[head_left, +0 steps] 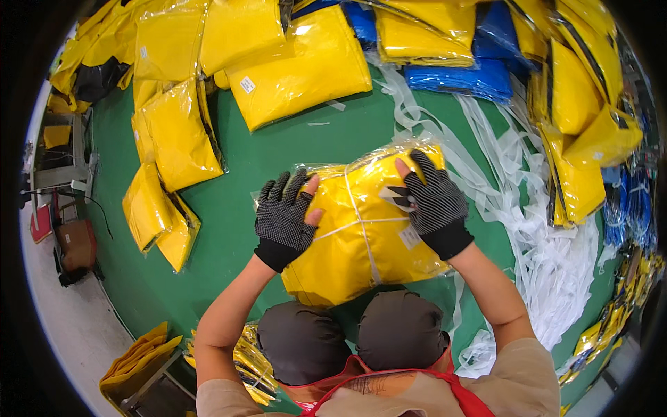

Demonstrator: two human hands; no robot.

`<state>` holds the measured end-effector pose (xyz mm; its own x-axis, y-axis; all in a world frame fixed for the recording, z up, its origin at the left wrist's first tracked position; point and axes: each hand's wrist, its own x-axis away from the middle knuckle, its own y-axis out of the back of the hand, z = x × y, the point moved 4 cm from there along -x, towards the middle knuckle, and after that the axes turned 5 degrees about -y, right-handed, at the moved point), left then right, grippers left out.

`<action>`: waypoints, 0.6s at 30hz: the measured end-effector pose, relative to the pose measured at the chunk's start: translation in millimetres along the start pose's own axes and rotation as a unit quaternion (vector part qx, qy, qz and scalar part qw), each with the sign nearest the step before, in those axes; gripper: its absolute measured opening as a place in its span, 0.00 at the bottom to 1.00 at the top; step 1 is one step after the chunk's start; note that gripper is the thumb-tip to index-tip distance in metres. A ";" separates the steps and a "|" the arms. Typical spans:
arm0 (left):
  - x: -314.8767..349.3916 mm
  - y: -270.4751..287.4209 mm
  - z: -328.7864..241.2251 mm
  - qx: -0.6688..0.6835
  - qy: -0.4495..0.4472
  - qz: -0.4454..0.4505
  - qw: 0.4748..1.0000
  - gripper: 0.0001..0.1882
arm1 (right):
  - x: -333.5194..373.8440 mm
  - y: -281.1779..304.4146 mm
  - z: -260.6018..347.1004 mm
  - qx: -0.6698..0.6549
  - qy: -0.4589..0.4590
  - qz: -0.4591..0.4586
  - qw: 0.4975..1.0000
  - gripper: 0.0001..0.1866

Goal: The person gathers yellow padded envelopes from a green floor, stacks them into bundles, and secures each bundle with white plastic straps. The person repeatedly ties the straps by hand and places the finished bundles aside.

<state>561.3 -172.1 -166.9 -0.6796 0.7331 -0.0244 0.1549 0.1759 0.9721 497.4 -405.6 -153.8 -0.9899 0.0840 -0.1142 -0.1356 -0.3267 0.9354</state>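
Observation:
A plastic-wrapped bundle of folded yellow sheeting (333,257) lies before my knees, with a white tie band (361,221) crossing over it both ways. My left hand (283,212), in a dark dotted glove with bare thumb and fingertip, rests spread on the bundle's left upper side. On its right upper corner lies my right hand (436,198), gloved alike. Out of that hand's palm side sticks a small pair of snips (397,197) with dark pointed blades; their handles are hidden under the fingers. A small white label (410,238) shows beneath the wrap near my right wrist.
Yellow wrapped packs (177,135) lie at the left and far side of the green floor (257,163). Blue packs (458,82) sit at the back. White strips (549,257) heap at the right, beside more yellow packs (577,187). A brown bag (76,244) stands far left.

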 end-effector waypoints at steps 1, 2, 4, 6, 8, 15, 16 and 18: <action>-8.1 0.4 0.2 0.031 -0.014 0.012 0.999 0.26 | 2.8 -14.6 -12.2 -0.042 -0.030 0.028 0.998 0.25; -10.5 -3.8 2.2 0.055 -0.007 0.020 0.998 0.26 | 4.7 -22.0 -15.4 -0.053 -0.038 0.028 0.997 0.24; -17.7 -11.9 10.4 0.100 0.006 0.032 0.994 0.26 | 2.8 -31.5 -18.8 -0.076 -0.056 0.024 0.995 0.22; -25.0 -22.7 22.4 0.116 0.008 0.043 0.992 0.26 | -9.8 -44.2 -23.4 -0.114 -0.082 0.018 0.990 0.19; -35.2 -34.1 32.6 0.117 0.004 0.049 0.992 0.26 | -19.7 -56.9 -31.6 -0.122 -0.121 0.034 0.984 0.18; -26.8 -39.4 50.7 0.219 0.056 -0.022 0.974 0.23 | -32.7 -51.1 -22.6 -0.166 -0.095 -0.006 0.982 0.21; -18.8 -37.4 56.0 0.253 0.070 -0.062 0.963 0.23 | -34.0 -39.3 -13.1 -0.112 -0.088 0.005 0.990 0.22; -0.1 -22.1 75.9 0.334 0.084 -0.235 0.909 0.23 | -26.7 -30.6 -19.8 -0.097 -0.102 -0.032 0.990 0.23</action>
<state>612.4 -126.2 -206.1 -0.8745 0.3727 -0.3102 0.1815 0.8448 0.5033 527.1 -416.4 -186.0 -0.9530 0.2915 -0.0830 -0.2226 -0.4873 0.8444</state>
